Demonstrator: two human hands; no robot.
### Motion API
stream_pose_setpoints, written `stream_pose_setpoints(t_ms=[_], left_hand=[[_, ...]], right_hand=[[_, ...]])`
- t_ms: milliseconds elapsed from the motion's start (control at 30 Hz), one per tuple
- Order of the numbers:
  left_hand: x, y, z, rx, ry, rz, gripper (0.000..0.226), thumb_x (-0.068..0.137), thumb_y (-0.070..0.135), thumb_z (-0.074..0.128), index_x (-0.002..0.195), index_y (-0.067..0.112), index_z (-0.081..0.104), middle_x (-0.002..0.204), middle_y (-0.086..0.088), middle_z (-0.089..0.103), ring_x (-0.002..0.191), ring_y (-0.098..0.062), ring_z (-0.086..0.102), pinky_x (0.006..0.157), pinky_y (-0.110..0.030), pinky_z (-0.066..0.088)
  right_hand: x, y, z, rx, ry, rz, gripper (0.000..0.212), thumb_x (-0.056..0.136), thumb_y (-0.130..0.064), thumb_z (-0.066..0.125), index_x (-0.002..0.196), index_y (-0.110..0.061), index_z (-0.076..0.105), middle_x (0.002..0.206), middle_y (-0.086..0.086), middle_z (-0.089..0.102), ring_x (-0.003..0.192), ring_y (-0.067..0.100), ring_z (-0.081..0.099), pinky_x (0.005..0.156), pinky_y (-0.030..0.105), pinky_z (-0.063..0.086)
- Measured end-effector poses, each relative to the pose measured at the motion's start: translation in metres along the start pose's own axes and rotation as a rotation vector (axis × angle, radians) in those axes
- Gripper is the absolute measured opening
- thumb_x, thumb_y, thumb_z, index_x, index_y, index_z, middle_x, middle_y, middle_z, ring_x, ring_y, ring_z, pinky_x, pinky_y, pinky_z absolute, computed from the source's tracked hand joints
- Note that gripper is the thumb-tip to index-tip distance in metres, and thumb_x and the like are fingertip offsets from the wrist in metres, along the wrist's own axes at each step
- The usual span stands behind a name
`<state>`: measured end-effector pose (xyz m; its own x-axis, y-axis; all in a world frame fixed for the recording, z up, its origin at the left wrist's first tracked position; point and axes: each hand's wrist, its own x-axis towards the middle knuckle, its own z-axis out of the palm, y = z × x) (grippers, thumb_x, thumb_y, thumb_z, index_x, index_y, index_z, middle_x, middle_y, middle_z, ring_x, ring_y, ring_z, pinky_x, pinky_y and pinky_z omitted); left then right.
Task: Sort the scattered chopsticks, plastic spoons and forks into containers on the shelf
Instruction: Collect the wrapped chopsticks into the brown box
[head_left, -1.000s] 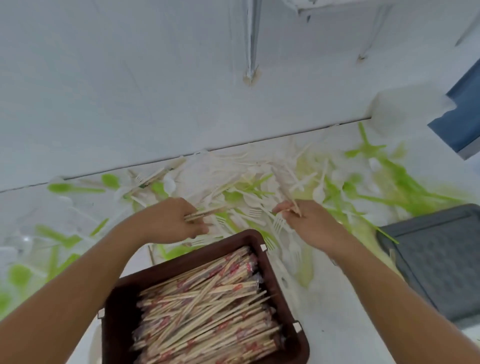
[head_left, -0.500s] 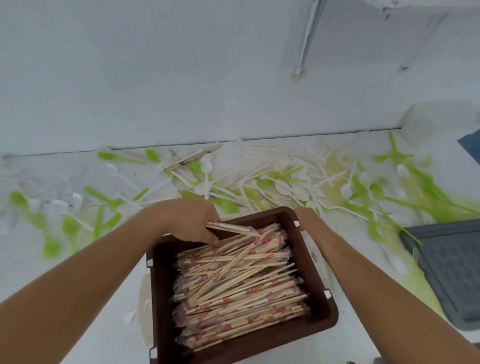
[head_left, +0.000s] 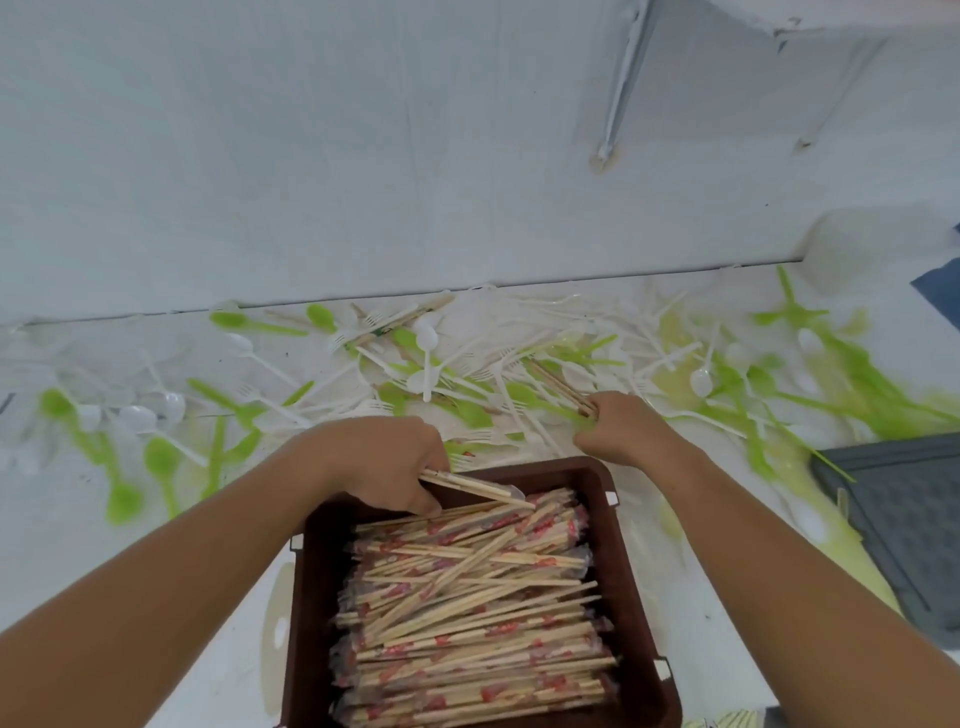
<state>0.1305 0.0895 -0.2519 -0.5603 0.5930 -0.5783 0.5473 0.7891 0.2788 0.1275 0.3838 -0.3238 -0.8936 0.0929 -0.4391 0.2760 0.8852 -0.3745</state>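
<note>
"Where are the hands?"
"Left hand (head_left: 384, 462) grips a pair (head_left: 467, 484) of chopsticks over the bin's (head_left: 631, 571) far-left corner. Right hand (head_left: 623, 428), just beyond the bin's far-right corner, pinches bare sticks (head_left: 558, 385) lying in the scatter."
"And the bin?"
"Packed with chopsticks (head_left: 467, 597), most in red-printed sleeves."
"The rest?"
"White spoons (head_left: 427, 338), forks (head_left: 340, 340) and green spoons (head_left: 228, 320) lie strewn beyond the bin, along the wall. A grey crate (head_left: 904, 509) stands right of the bin."
</note>
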Motion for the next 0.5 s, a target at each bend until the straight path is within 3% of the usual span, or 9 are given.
stream_pose_setpoints(t_ms=[200,300,333,400,467,500], left_hand=[[0.011,0.011,0.013,-0.012,-0.043,0.069,0.028,0.090,0.037,0.070,0.071,0.022,0.056,0.066,0.006,0.054,0.057,-0.007,0.050,0.059,-0.034,0.044],[0.016,0.011,0.018,-0.013,-0.076,0.090,0.025,0.089,0.042,0.073,0.079,0.021,0.062,0.069,0.007,0.055,0.058,-0.005,0.050,0.057,-0.032,0.041],[0.017,0.009,0.018,-0.037,-0.099,0.093,0.027,0.086,0.047,0.076,0.087,0.022,0.068,0.071,0.007,0.058,0.061,-0.005,0.052,0.059,-0.031,0.043],[0.018,-0.003,0.010,-0.163,-0.141,0.065,0.037,0.077,0.059,0.081,0.100,0.031,0.074,0.077,0.014,0.067,0.069,-0.001,0.060,0.065,-0.027,0.047],[0.018,-0.026,-0.003,-0.333,-0.146,0.028,0.036,0.077,0.065,0.080,0.106,0.044,0.077,0.084,0.025,0.072,0.079,0.006,0.064,0.075,-0.022,0.049],[0.019,-0.040,-0.008,-0.399,-0.144,0.010,0.028,0.082,0.064,0.076,0.104,0.047,0.078,0.082,0.025,0.072,0.079,0.004,0.065,0.078,-0.023,0.049]], right_hand=[[0.020,-0.007,0.003,-0.124,0.282,-0.062,0.015,0.085,-0.015,0.055,0.073,-0.020,0.060,0.078,-0.001,0.054,0.068,0.024,0.056,0.055,0.031,0.038],[0.022,-0.020,0.002,-0.093,0.382,-0.140,0.015,0.084,-0.012,0.054,0.073,-0.020,0.061,0.073,-0.001,0.057,0.066,0.026,0.056,0.054,0.032,0.038],[0.024,-0.027,0.002,-0.035,0.317,-0.173,0.016,0.087,-0.015,0.056,0.075,-0.021,0.064,0.072,-0.001,0.060,0.067,0.024,0.058,0.055,0.033,0.041],[0.028,-0.041,0.002,0.009,-0.022,-0.239,0.012,0.089,-0.024,0.067,0.081,-0.026,0.075,0.074,-0.007,0.066,0.071,0.012,0.063,0.062,0.031,0.047],[0.030,-0.052,0.005,-0.138,-0.392,-0.286,0.002,0.084,-0.028,0.079,0.086,-0.028,0.081,0.074,-0.013,0.068,0.073,0.003,0.063,0.067,0.028,0.048],[0.032,-0.055,0.009,-0.209,-0.488,-0.302,0.005,0.082,-0.029,0.082,0.087,-0.027,0.082,0.074,-0.014,0.068,0.074,0.002,0.064,0.068,0.027,0.049]])
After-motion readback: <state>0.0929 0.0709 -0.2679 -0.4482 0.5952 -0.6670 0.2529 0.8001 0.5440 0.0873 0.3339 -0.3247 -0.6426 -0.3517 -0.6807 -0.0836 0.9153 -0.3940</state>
